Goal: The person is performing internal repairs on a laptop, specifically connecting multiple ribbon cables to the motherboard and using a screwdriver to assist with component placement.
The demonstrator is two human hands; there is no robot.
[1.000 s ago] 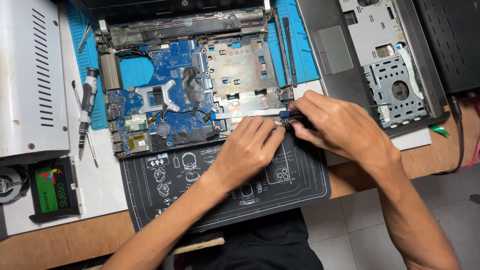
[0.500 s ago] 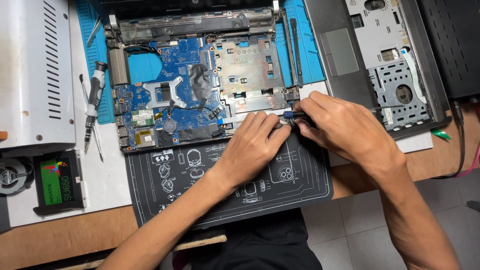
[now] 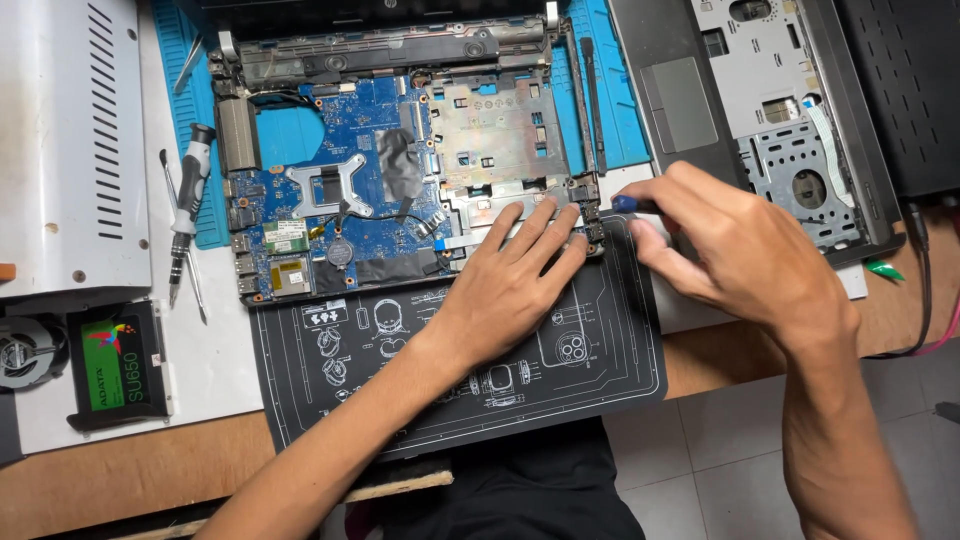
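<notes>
Both hands had shifted slightly right along the laptop base (image 3: 400,200). Left hand (image 3: 520,275) lay flat, fingers spread, on its front edge; right hand (image 3: 740,250) was clamped on a blue-handled screwdriver (image 3: 628,204) at the corner hinge. Cover already off, circuit board (image 3: 340,190) remained mounted.

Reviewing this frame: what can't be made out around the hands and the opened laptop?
- Head view: the tip of the blue-handled tool in the right hand is hidden by the fingers.
- The laptop base edge under the left hand is covered by the fingers.
- The laptop's top is cut off by the frame edge.
- The cooling fan is cut off at the left edge.
</notes>
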